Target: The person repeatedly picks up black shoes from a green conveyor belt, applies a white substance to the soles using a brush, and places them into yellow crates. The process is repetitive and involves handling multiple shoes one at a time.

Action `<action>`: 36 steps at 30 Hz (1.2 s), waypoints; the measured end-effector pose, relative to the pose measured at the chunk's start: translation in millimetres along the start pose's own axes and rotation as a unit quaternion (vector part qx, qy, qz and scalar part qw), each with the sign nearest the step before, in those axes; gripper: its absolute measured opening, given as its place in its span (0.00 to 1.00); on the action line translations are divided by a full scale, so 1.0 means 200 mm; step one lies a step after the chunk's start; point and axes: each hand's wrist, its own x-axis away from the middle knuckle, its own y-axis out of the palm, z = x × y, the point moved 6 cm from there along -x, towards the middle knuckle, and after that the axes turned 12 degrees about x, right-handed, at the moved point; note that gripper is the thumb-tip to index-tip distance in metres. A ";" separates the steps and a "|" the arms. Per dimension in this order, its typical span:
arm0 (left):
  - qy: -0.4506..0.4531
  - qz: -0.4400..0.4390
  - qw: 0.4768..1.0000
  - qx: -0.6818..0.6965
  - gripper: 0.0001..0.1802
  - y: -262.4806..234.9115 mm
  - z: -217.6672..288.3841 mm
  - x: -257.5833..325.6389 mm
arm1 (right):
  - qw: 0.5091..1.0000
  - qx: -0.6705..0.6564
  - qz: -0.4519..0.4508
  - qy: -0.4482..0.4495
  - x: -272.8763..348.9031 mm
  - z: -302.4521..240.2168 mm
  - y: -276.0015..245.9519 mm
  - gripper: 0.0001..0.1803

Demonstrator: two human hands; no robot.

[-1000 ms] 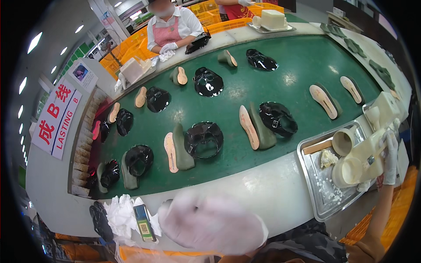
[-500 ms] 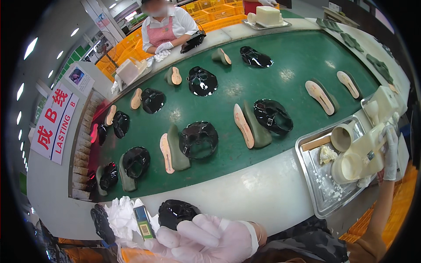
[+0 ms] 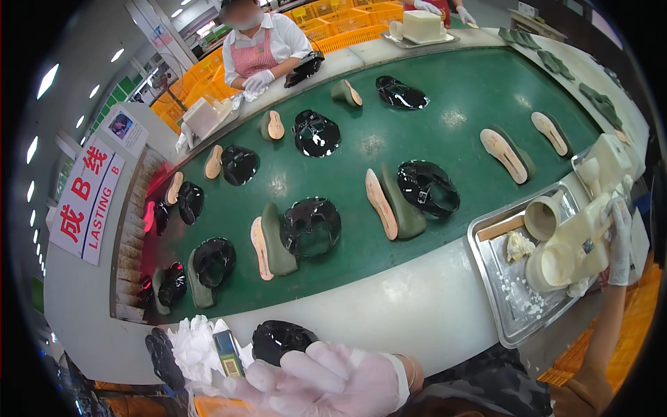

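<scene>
A green conveyor (image 3: 445,104) carries black uppers (image 3: 310,226) beside lasts (image 3: 276,240) and insoles (image 3: 381,203), while a steel tray (image 3: 501,306) sits near a worker (image 3: 260,52) past orange crates (image 3: 326,17).

Thin translucent gloves on both hands (image 3: 333,379)

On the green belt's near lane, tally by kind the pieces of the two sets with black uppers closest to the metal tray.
Black uppers: 2
Green lasts: 2
Tan insoles: 2
Total: 6
</scene>
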 end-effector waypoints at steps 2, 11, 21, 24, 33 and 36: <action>-0.001 0.011 1.000 0.004 0.18 0.02 0.01 -0.01 | 1.000 -0.003 0.017 -0.003 0.00 0.00 0.00 0.06; 0.033 0.021 0.999 -0.003 0.19 -0.02 0.01 0.00 | 0.994 0.015 -0.103 -0.041 -0.05 0.03 -0.03 0.07; 0.036 0.018 0.999 -0.019 0.21 0.00 0.00 0.05 | 0.996 -0.004 -0.079 -0.034 -0.04 0.04 -0.02 0.06; 0.040 0.017 0.999 -0.023 0.21 0.00 0.01 0.05 | 0.993 0.007 -0.111 -0.048 -0.03 0.01 -0.01 0.07; 0.042 0.023 0.998 -0.036 0.23 0.00 0.02 0.05 | 0.992 0.012 -0.117 -0.052 -0.03 0.02 -0.01 0.07; 0.053 0.016 0.996 -0.074 0.25 0.03 0.03 0.02 | 0.991 0.019 -0.111 -0.074 -0.06 0.05 0.01 0.07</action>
